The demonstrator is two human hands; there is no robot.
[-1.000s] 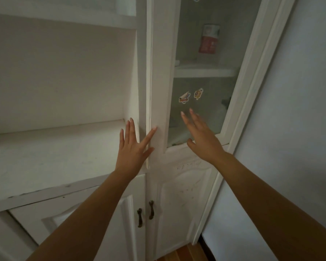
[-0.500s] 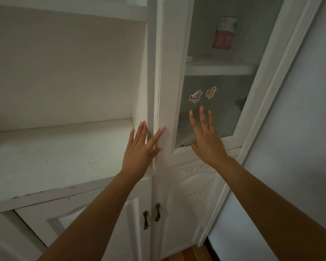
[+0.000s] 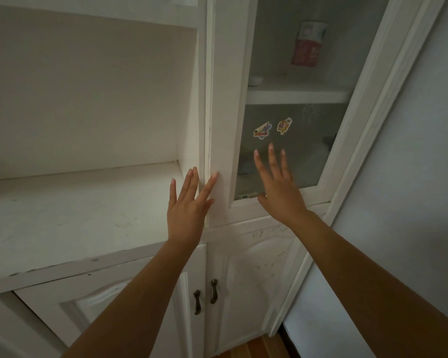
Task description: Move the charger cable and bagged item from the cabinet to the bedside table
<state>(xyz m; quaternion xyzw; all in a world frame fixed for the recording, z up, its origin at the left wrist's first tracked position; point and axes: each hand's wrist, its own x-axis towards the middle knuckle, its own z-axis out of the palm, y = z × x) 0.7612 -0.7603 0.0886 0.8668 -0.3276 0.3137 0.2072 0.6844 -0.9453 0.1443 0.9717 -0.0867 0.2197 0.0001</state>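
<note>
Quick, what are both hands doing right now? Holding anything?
Left hand: open, empty, fingers at the edge of the glass door.
Right hand: open, empty, fingers spread in front of the glass.

Both arms outstretched, left hand point(image 3: 185, 210) and right hand point(image 3: 279, 192) raised flat, fingers spread, empty

Open shelf bay point(image 3: 83, 202) bare and reachable, closed glass door point(image 3: 292, 140) blocking right compartment
</note>
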